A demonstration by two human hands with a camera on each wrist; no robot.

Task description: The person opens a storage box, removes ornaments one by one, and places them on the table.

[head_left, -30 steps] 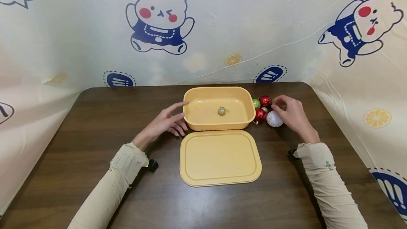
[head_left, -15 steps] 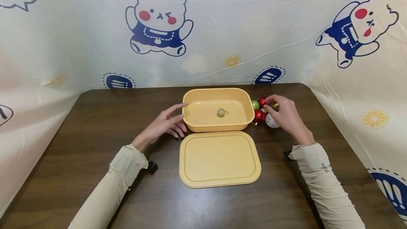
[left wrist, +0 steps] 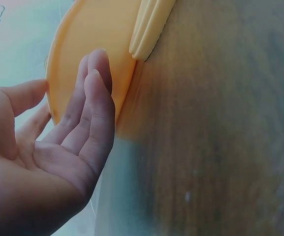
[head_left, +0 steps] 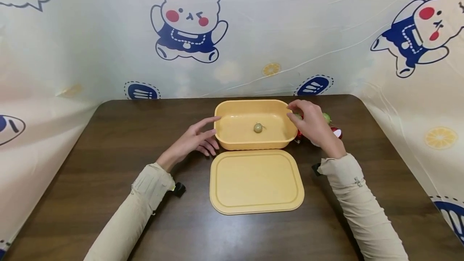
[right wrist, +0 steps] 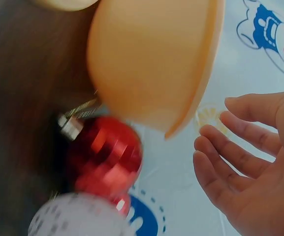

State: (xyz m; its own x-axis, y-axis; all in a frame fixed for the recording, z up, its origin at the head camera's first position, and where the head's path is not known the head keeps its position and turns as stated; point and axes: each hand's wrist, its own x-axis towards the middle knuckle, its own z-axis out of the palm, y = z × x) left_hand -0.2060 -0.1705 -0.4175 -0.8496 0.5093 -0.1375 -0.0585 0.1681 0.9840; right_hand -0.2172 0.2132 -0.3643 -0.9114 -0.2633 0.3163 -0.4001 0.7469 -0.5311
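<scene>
A yellow box [head_left: 255, 146] stands at the back of the table with a small gold glitter ball ornament [head_left: 257, 127] inside. My left hand [head_left: 193, 138] touches the box's left end with fingers fairly straight, fingertips at the rim. Over the box's right rim hovers my right hand [head_left: 311, 122], its thumb and fingers apart and holding nothing. Beneath and around it lie several ball ornaments, partly hidden: a green ball [head_left: 326, 118] and a red ball [head_left: 336, 132] to its right. The right wrist view shows a shiny red ball [right wrist: 105, 147] and a speckled white ball [right wrist: 78, 216] beside the box.
A flat yellow lid [head_left: 256, 182] lies on the dark wooden table [head_left: 145, 220] just in front of the box. Behind the table's far edge hangs a pale cloth [head_left: 246, 31] printed with cartoon bears.
My right hand has moved left from over the ornaments to the box's right rim, uncovering a green and a red ball on the right. My left hand keeps its place at the box.
</scene>
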